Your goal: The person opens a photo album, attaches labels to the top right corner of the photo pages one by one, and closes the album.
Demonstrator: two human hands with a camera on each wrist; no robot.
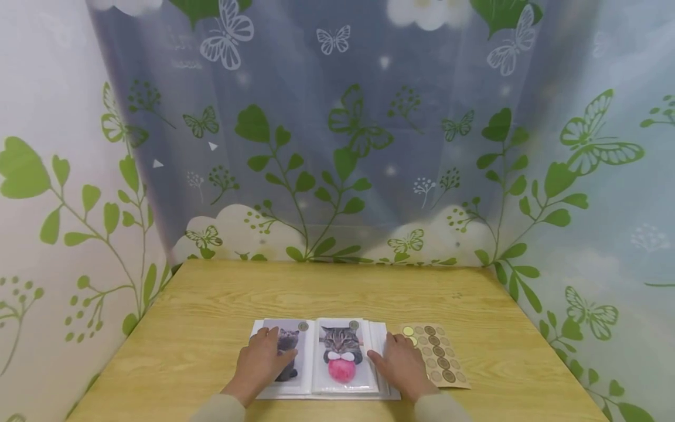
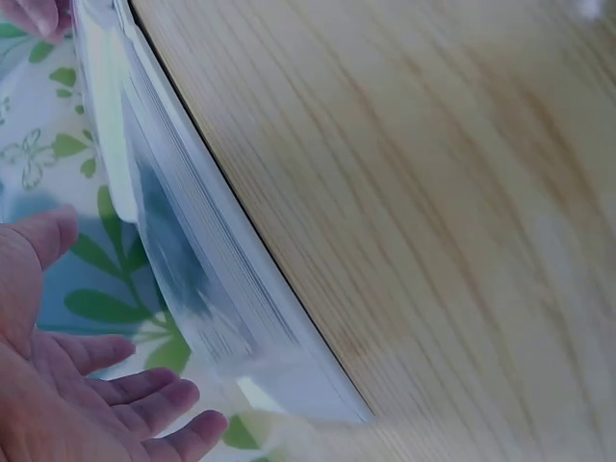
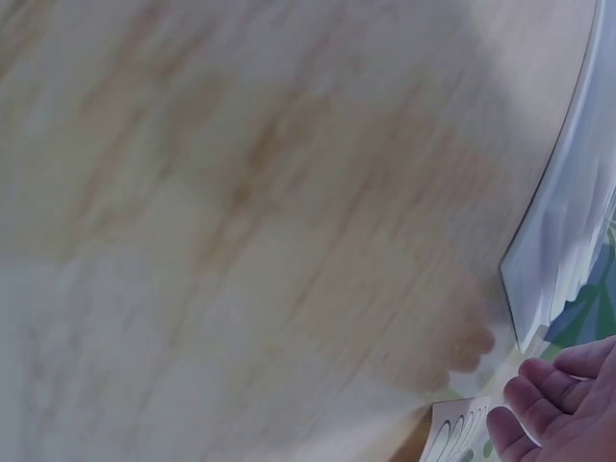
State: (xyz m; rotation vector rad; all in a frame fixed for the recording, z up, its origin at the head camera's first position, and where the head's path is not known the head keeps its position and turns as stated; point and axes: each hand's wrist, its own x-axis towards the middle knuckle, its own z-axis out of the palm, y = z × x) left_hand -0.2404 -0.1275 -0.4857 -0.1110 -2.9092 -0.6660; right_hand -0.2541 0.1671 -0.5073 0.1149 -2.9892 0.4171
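Note:
A white photo album [image 1: 309, 384] lies open on the table, with a grey cat photo [image 1: 288, 341] on its left page. The right page shows a tabby cat photo [image 1: 337, 337] with a pink ball. Each photo has a small round sticker [image 1: 354, 324] near its upper right corner. My left hand [image 1: 259, 362] rests over the left page, partly hiding the grey cat. At the album's right edge is my right hand [image 1: 403, 364], its thumb toward the tabby photo. Both wrist views show relaxed, spread fingers beside the album [image 2: 226, 250], holding nothing.
A tan sheet of round stickers [image 1: 442, 358] lies right of the album, partly under my right hand in the head view. The wood-grain table [image 1: 327, 290] reaches back to a curtain [image 1: 316, 176] printed with leaves and butterflies, which also hangs on both sides.

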